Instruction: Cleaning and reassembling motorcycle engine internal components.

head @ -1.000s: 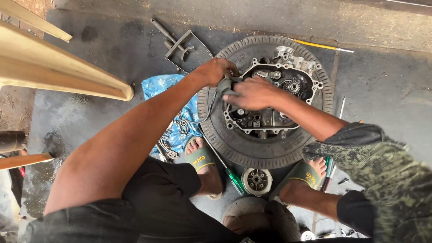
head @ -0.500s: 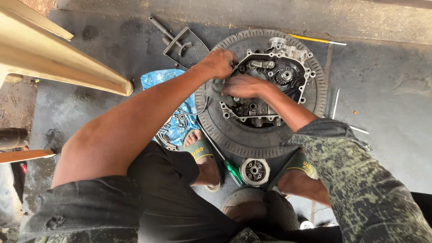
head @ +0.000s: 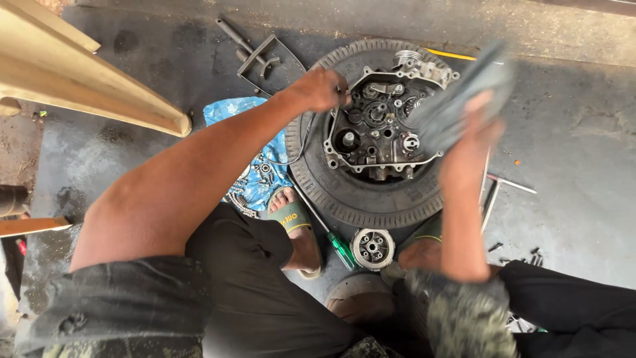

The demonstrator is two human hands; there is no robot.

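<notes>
An open engine case (head: pixel 379 126) full of gears lies on a black tyre (head: pixel 331 179) on the concrete floor. My left hand (head: pixel 322 89) grips the case's upper left edge, fingers closed on it. Raised above the case's right side, my right hand (head: pixel 472 126) holds a grey flat part (head: pixel 464 93), blurred by motion. A round clutch part (head: pixel 373 248) and a green-handled screwdriver (head: pixel 339 246) lie in front of the tyre, between my sandalled feet.
A blue plastic sheet (head: pixel 232 113) with small parts and a chain lies left of the tyre. A metal bracket tool (head: pixel 262 56) sits behind it. Wooden beams (head: pixel 86 86) cross the upper left. Rods and bolts (head: pixel 503 192) scatter at right.
My right hand has lifted off the engine case and swung up to the right holding the grey part. My left hand stays on the case's edge.
</notes>
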